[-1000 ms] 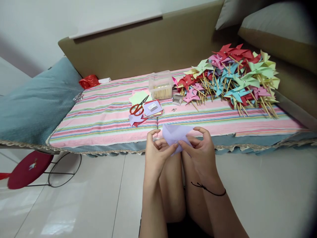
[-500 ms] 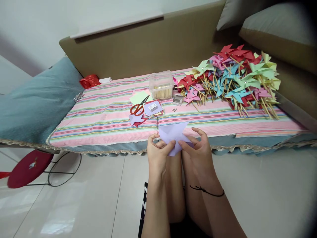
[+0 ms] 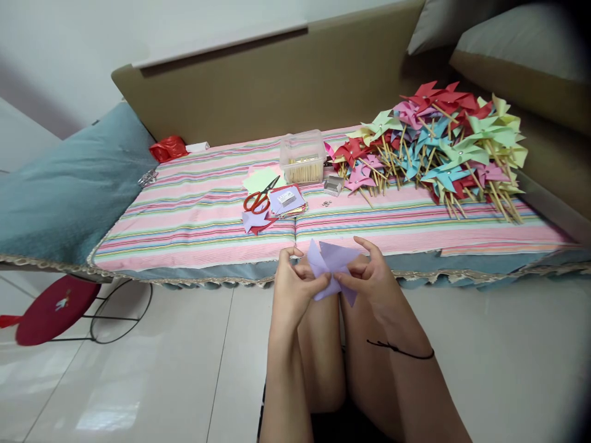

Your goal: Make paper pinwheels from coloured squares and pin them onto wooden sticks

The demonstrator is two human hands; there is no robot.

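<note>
- Lilac paper sheet: held above the person's knees, just in front of the sofa seat edge; its cut corners fold toward the centre.
- Left hand: closed on the sheet's left side, thumb and fingertips pinching a flap near the middle.
- Right hand: closed on the right side, thumb and forefinger pinching the centre, a black cord at the wrist.
- Handling, as judged: the sheet appears light, thin and limp; it creases and tears easily, so it is best gripped lightly at the flap tips and the centre, not along the cuts.
- Striped cover: spread over the sofa seat, carrying the materials.
- Red-handled scissors: lying on pale paper, beside a stack of cut squares.
- Clear box of sticks: standing behind the stack.
- Heap of finished pinwheels: piled at the right, well apart from the hands.
- Red stool: on the floor at the left.
</note>
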